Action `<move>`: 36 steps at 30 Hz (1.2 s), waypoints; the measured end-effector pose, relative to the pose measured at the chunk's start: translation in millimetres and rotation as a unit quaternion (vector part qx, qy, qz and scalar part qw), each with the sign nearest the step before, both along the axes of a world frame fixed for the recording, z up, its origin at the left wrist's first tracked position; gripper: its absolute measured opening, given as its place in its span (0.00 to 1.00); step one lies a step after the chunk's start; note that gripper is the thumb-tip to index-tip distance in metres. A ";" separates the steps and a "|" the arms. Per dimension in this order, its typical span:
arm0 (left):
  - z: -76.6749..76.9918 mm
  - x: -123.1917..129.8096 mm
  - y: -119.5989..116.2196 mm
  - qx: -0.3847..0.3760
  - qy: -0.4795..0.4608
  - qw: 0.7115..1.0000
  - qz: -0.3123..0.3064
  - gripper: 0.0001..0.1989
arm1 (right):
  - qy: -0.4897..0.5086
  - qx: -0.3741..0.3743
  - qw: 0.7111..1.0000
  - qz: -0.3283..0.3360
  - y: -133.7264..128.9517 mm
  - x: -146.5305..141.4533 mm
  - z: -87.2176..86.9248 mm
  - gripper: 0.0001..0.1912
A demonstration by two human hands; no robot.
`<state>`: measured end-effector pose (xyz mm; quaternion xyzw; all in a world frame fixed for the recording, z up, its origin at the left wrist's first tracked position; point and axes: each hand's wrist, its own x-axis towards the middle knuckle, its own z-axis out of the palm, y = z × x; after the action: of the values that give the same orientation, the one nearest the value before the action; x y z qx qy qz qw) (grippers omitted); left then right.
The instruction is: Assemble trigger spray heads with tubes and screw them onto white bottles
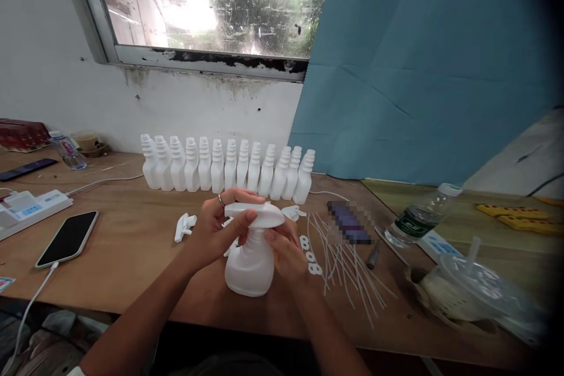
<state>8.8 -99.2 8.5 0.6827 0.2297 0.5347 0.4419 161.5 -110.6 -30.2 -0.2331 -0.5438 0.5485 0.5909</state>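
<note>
A white spray bottle stands upright near the front edge of the table, its white trigger spray head sitting over the neck. My left hand is closed around the nozzle side of the spray head, thumb along its side. On the bottle's other side, my right hand grips around the neck, just below the head; some of its fingers are hidden behind. A loose trigger spray head lies left of my hands, and another lies behind them. Small white ring pieces lie beside my right hand.
Several open white bottles line up along the wall. Thin white tubes lie scattered to the right, near a water bottle and a lidded cup. At left are a charging phone and a power strip.
</note>
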 end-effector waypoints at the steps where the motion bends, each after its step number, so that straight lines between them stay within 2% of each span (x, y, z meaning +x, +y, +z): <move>1: -0.2 0.4 0.7 -0.006 -0.008 1.000 -0.008 0.11 | 0.002 0.000 1.000 0.014 0.6 0.3 -0.7 0.17; 3: 1.1 0.7 1.3 -0.014 -0.015 1.000 -0.015 0.11 | -0.006 0.002 1.000 0.029 1.8 -0.5 -0.8 0.18; 7: 2.6 0.1 -2.6 -0.014 -0.004 1.000 0.009 0.11 | -0.026 -0.001 1.000 -0.012 -0.7 -5.1 6.0 0.18; 13: -4.6 0.5 -8.6 -0.012 -0.038 0.999 0.013 0.10 | -0.016 0.018 1.000 -0.003 -6.8 -8.0 18.4 0.18; 16: -6.4 1.9 -8.0 -0.011 -0.044 0.999 0.017 0.09 | -0.022 0.017 1.000 -0.008 -4.2 -7.1 15.9 0.17; 20: -4.0 2.3 -7.3 -0.025 -0.043 0.999 -0.006 0.11 | 0.015 0.041 0.998 0.045 -1.2 -6.0 11.8 0.17; 24: 0.2 0.6 -7.2 0.004 -0.025 1.000 0.009 0.08 | -0.034 0.049 0.998 0.006 -1.7 -5.4 12.0 0.16; 29: 1.1 -0.8 -6.3 0.012 -0.019 1.000 0.003 0.09 | -0.068 0.065 0.995 0.033 -1.6 -3.2 13.2 0.17; 32: 1.1 -1.3 -5.7 0.029 -0.004 0.999 0.025 0.08 | -0.097 0.045 0.994 -0.005 -0.4 -2.6 13.7 0.17; 36: 0.3 -1.6 -6.0 0.001 -0.004 1.000 0.005 0.09 | -0.042 0.060 0.996 0.055 -0.1 -3.5 12.7 0.18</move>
<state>7.2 -105.3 8.8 0.6798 0.2304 0.5399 0.4397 158.1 -110.8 -17.5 -0.1895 -0.6119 0.5360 0.5499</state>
